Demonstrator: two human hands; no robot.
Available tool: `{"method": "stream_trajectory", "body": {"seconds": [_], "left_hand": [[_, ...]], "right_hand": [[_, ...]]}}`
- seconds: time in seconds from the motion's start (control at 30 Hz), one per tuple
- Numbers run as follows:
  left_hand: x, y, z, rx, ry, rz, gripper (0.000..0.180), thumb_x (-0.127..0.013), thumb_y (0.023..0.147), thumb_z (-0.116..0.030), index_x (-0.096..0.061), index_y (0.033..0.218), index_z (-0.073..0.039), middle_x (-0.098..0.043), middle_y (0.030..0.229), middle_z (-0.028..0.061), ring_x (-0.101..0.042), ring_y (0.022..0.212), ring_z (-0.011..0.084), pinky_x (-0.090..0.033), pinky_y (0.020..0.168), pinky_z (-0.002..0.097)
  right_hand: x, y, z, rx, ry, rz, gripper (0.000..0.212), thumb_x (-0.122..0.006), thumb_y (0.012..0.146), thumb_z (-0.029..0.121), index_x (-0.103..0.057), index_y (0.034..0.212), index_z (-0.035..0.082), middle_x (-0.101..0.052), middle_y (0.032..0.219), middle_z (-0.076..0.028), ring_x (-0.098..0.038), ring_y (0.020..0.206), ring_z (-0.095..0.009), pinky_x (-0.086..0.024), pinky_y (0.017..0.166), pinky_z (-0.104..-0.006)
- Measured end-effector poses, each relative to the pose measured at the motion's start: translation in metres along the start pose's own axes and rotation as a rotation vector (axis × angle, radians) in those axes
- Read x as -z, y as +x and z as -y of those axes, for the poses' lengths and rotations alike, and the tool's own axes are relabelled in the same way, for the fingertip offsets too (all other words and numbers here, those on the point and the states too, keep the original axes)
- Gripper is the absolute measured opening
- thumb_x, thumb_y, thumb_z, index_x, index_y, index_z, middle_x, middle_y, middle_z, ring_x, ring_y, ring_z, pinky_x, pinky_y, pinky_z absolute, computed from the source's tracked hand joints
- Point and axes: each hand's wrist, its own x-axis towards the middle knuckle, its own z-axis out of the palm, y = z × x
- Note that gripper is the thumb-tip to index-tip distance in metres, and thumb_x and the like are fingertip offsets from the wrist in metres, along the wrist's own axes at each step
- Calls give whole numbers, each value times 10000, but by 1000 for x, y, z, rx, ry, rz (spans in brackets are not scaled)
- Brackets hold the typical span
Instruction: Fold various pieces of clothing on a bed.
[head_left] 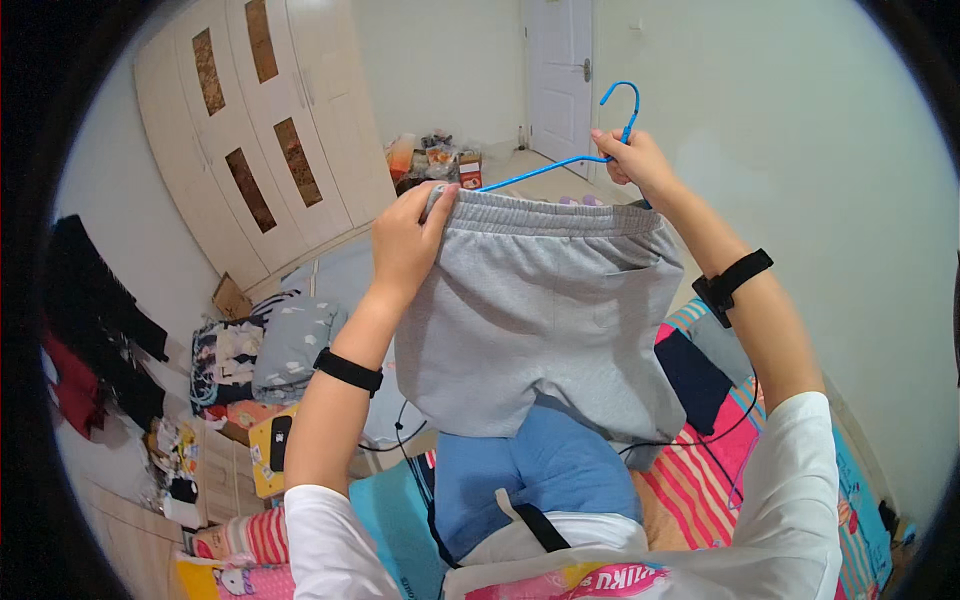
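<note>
Grey shorts [540, 310] with an elastic waistband hang in front of me, waistband up. My left hand [408, 235] pinches the left end of the waistband between thumb and fingers. A blue clothes hanger [545, 172] reaches into the shorts behind the waistband, so its lower part is hidden. My right hand [640, 165] grips the hanger just below its hook, which points up. The right side of the waistband hangs beneath my right hand, apart from its fingers.
A bed with a striped, coloured cover [690, 490] lies under and beside me, with dark folded cloth [692, 380] on it. Pillows [295, 350] are piled at left. Beyond stand a pale wardrobe [270, 120], a white door [560, 80] and bags and boxes [435, 160]. Thin black cables run past my arms.
</note>
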Motion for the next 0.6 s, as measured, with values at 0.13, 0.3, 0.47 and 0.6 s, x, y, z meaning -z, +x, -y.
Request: {"method": "stream_trajectory", "body": {"seconds": [0.13, 0.3, 0.47, 0.6], "left_hand": [[-3, 2, 24, 92, -77, 109, 216, -607, 874, -262, -629, 900, -48, -608, 707, 129, -560, 578, 260, -432, 547, 317], [2, -16, 22, 79, -136, 169, 229, -661, 839, -250, -603, 904, -38, -565, 638, 125, -500, 524, 209, -405, 518, 296], [-19, -38, 15, 213, -53, 339, 253, -706, 803, -236, -594, 882, -24, -548, 620, 117, -464, 522, 140, -384, 513, 266], [-31, -66, 43, 399, -340, 292, 225, -675, 832, -186, -604, 891, 20, -594, 701, 56, -483, 652, 84, -407, 598, 245]], "right_hand": [[4, 8, -5, 16, -35, -101, 345, -557, 901, 349, -493, 688, 85, -359, 497, 44, -317, 435, -60, -240, 437, -244], [7, 15, -12, 34, -52, -143, 325, -539, 909, 320, -497, 691, 83, -368, 511, 36, -313, 438, -58, -237, 436, -243], [103, 37, -84, -108, 648, -482, 263, -411, 946, 223, -448, 759, 40, -319, 519, 23, -299, 425, -101, -256, 419, -270], [123, 10, -93, -232, 986, -476, 202, -352, 952, 160, -393, 797, 39, -272, 535, 33, -253, 425, -109, -258, 434, -262]]}}
